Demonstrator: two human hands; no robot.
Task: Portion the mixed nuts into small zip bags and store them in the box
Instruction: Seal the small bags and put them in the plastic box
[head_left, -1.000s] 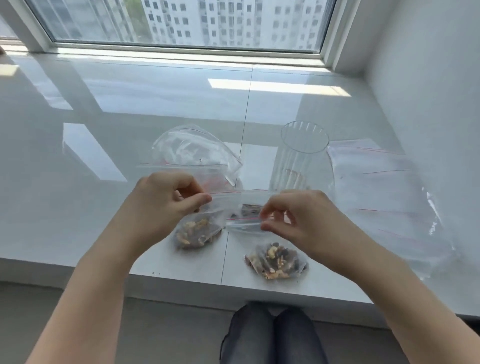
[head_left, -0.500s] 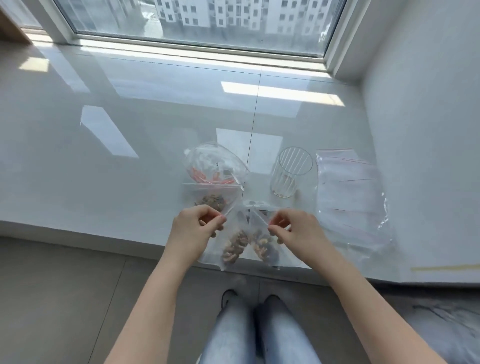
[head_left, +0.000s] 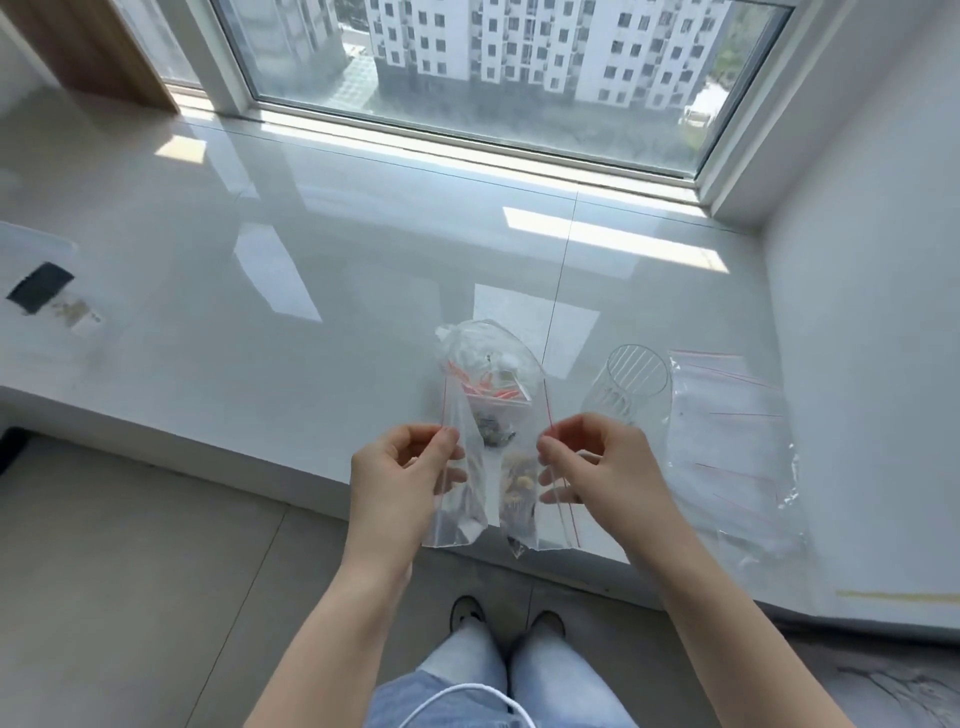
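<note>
A person standing at a glossy white window ledge (head_left: 260, 291) holds two small zip bags of mixed nuts above its front edge, one in each hand. The left hand (head_left: 402, 480) pinches the left zip bag (head_left: 460, 483) between thumb and curled fingers at its red-lined side, while the right hand (head_left: 605, 470) pinches the right zip bag (head_left: 524, 488) the same way; both bags hang turned sideways, so the red seal lines run up and down.

The film looks thin, soft and slick, likely to sag and twist under its load, and the nuts (head_left: 517, 480) appear to have slid into a loose clump low in the right bag. Each portion is probably light, so a firm pinch on the stiffer seal strip seems the safest hold; whether the seals are fully pressed closed cannot be told.

On the ledge just behind the hands a larger clear bag (head_left: 485, 358) stands open, holding scraps of orange-and-white wrapper, with what seems another filled portion (head_left: 493, 431) in front of it. A ribbed clear plastic cup (head_left: 631, 384), apparently empty, stands to the right, next to a flat stack of unused zip bags (head_left: 727, 431). At the far left edge lies something pale with a dark label; it may be the storage box, but this cannot be confirmed
</note>
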